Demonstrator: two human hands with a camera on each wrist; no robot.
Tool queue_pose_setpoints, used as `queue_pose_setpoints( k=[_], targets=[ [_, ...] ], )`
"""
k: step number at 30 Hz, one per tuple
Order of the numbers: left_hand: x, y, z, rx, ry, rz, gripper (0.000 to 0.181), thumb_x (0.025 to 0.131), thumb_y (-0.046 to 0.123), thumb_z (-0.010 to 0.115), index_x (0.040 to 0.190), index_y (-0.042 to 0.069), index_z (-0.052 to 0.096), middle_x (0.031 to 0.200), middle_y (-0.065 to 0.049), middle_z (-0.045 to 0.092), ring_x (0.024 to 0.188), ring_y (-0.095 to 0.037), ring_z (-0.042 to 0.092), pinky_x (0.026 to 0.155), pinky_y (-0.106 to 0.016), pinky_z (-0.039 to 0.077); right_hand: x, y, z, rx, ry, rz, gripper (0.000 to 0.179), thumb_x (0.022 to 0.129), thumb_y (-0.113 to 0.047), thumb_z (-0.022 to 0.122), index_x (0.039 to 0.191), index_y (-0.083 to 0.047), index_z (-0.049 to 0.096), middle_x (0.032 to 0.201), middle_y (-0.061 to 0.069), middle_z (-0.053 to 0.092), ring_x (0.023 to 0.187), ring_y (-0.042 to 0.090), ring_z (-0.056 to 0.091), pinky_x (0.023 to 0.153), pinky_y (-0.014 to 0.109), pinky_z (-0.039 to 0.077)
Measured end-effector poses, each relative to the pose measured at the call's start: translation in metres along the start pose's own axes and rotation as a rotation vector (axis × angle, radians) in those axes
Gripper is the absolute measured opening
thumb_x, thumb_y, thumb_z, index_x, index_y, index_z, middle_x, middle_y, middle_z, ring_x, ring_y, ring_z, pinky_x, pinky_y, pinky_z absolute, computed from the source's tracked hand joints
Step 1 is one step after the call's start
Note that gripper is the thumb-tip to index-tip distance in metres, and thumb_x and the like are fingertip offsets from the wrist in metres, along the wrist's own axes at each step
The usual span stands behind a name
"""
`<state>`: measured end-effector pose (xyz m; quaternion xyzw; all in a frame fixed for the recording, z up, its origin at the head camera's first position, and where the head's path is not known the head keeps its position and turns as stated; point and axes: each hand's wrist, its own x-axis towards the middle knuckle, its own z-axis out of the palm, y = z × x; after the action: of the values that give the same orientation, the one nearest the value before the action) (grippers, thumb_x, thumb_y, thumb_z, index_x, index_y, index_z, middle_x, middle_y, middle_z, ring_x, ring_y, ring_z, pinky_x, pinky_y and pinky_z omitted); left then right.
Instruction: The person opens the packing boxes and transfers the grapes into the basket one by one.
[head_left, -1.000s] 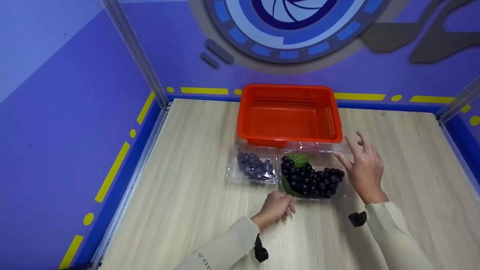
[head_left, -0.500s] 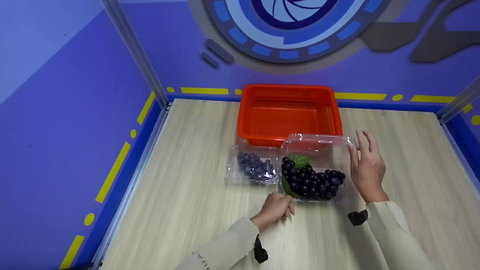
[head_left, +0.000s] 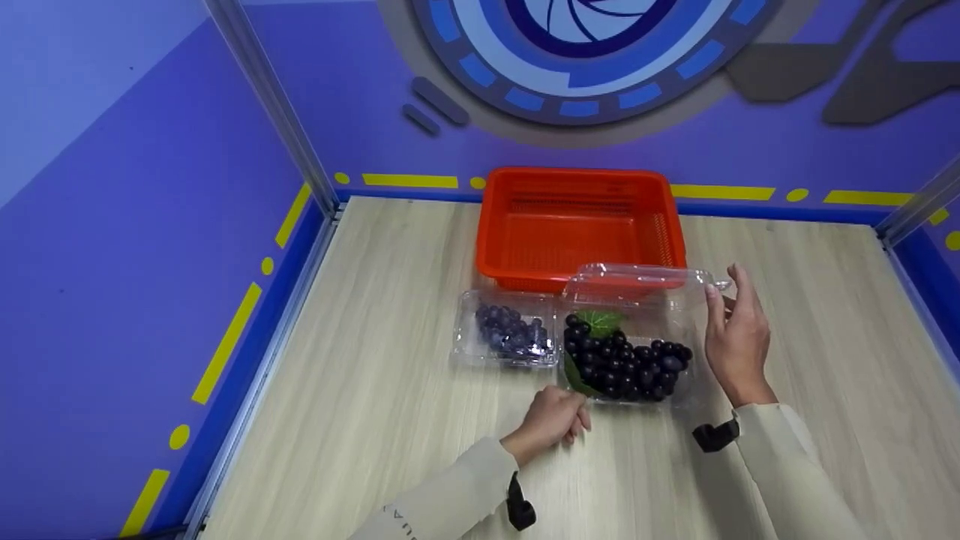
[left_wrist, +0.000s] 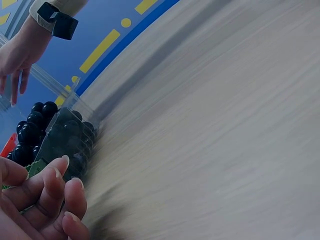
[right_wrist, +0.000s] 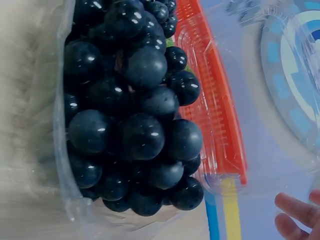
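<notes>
Black grapes [head_left: 630, 360] with green leaves [head_left: 600, 322] lie in a clear plastic clamshell box [head_left: 679, 390], seen at the middle of the head view. Its clear lid [head_left: 637, 276] stands raised at the back, leaning over the front rim of a red basket [head_left: 484, 232]. My right hand [head_left: 739, 345] has thumb and fingers about the lid's right corner, seeming to pinch it. With curled fingers, my left hand [head_left: 553, 416] holds the box's near left corner. The left wrist view shows the left fingers [left_wrist: 50, 195] beside the box wall; their exact contact is partly hidden.
A smaller clear box [head_left: 465, 352] of dark grapes [head_left: 510, 330] sits against the left side of the larger one. Behind both boxes the red basket stands by the blue wall [head_left: 360, 135]. The wooden table [head_left: 360, 360] meets a second wall on the left.
The lid has risen from nearly flat-looking to upright-leaning. My right hand has moved slightly right with the lid's corner, its thumb and fingers closer together. The left hand stays at the box's corner.
</notes>
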<state>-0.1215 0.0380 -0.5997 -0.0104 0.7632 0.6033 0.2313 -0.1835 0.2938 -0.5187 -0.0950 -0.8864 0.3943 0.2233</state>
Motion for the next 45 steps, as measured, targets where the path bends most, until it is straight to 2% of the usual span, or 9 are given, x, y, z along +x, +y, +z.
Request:
queue_pose_setpoints(
  k=[10, 15, 21, 25, 29, 37, 40, 42, 45],
  targets=[
    [-0.003, 0.000, 0.002, -0.034, 0.000, -0.015, 0.038, 0.088, 0.014, 0.047, 0.061, -0.001, 0.071, 0.039, 0.004, 0.048, 0.033, -0.008, 0.043, 0.035, -0.019, 0.037, -0.010, 0.014, 0.002, -0.058, -0.114, 0.051, 0.050, 0.103, -0.037, 0.039, 0.147, -0.012, 0.036, 0.147, 0.013, 0.047, 0.114, 0.041, 0.060, 0.097, 0.056, 0.042],
    [-0.003, 0.000, 0.002, -0.041, -0.001, -0.010, 0.039, 0.087, 0.013, 0.047, 0.060, -0.002, 0.070, 0.038, 0.004, 0.047, 0.031, -0.007, 0.042, 0.034, -0.019, 0.036, -0.014, 0.019, 0.003, -0.138, -0.142, 0.083, 0.048, 0.104, -0.037, 0.036, 0.139, -0.006, 0.048, 0.124, 0.021, 0.063, 0.108, 0.041, 0.062, 0.092, 0.057, 0.043],
    [-0.005, 0.000, 0.002, -0.045, -0.015, -0.003, 0.039, 0.087, 0.012, 0.048, 0.059, -0.004, 0.069, 0.038, 0.003, 0.046, 0.030, -0.007, 0.041, 0.034, -0.019, 0.037, -0.011, 0.018, -0.001, -0.190, -0.089, 0.122, 0.050, 0.101, -0.046, 0.039, 0.115, -0.001, 0.057, 0.109, 0.023, 0.064, 0.099, 0.040, 0.063, 0.083, 0.054, 0.044],
    [-0.006, -0.002, 0.001, -0.059, -0.017, -0.003, 0.039, 0.087, 0.012, 0.048, 0.060, -0.006, 0.069, 0.039, 0.004, 0.047, 0.030, -0.005, 0.041, 0.034, -0.018, 0.037, -0.009, 0.016, -0.004, -0.228, -0.054, 0.141, 0.043, 0.100, -0.044, 0.045, 0.087, -0.003, 0.052, 0.091, 0.017, 0.059, 0.082, 0.032, 0.057, 0.066, 0.042, 0.038],
    [-0.008, -0.002, 0.001, -0.061, -0.016, -0.007, 0.038, 0.087, 0.011, 0.048, 0.061, -0.006, 0.069, 0.039, 0.004, 0.047, 0.031, -0.005, 0.041, 0.035, -0.018, 0.036, -0.007, 0.013, -0.004, -0.233, -0.046, 0.127, 0.043, 0.098, -0.040, 0.051, 0.073, -0.006, 0.048, 0.087, 0.014, 0.055, 0.079, 0.027, 0.050, 0.063, 0.035, 0.032],
    [-0.011, 0.002, 0.000, -0.028, -0.021, -0.023, 0.038, 0.087, 0.013, 0.048, 0.059, -0.002, 0.070, 0.039, 0.003, 0.046, 0.032, -0.009, 0.043, 0.036, -0.020, 0.038, -0.004, 0.012, -0.002, -0.143, -0.042, 0.069, 0.032, 0.095, -0.033, 0.060, 0.098, -0.004, 0.070, 0.110, 0.013, 0.067, 0.094, 0.031, 0.066, 0.077, 0.033, 0.045],
    [-0.011, 0.001, 0.000, -0.021, -0.019, -0.028, 0.039, 0.088, 0.014, 0.048, 0.060, -0.001, 0.070, 0.039, 0.003, 0.046, 0.032, -0.009, 0.043, 0.036, -0.021, 0.038, -0.004, 0.014, -0.001, -0.138, -0.042, 0.045, 0.026, 0.094, -0.031, 0.062, 0.102, -0.007, 0.071, 0.111, 0.009, 0.068, 0.091, 0.024, 0.067, 0.073, 0.019, 0.044],
    [-0.012, 0.001, 0.000, -0.027, -0.021, -0.030, 0.040, 0.090, 0.016, 0.049, 0.061, -0.002, 0.071, 0.040, 0.003, 0.047, 0.032, -0.008, 0.043, 0.035, -0.020, 0.038, -0.004, 0.015, -0.001, -0.135, -0.053, 0.040, 0.024, 0.093, -0.030, 0.063, 0.102, -0.009, 0.071, 0.112, 0.007, 0.069, 0.087, 0.005, 0.063, 0.070, 0.011, 0.040],
    [-0.012, 0.000, 0.000, -0.037, -0.031, -0.029, 0.042, 0.093, 0.020, 0.050, 0.062, -0.001, 0.071, 0.041, 0.004, 0.048, 0.033, -0.006, 0.042, 0.035, -0.019, 0.037, -0.006, 0.018, 0.000, -0.135, -0.074, 0.038, 0.023, 0.092, -0.029, 0.064, 0.104, -0.010, 0.071, 0.114, 0.007, 0.069, 0.088, 0.002, 0.062, 0.070, 0.010, 0.042]
  ],
)
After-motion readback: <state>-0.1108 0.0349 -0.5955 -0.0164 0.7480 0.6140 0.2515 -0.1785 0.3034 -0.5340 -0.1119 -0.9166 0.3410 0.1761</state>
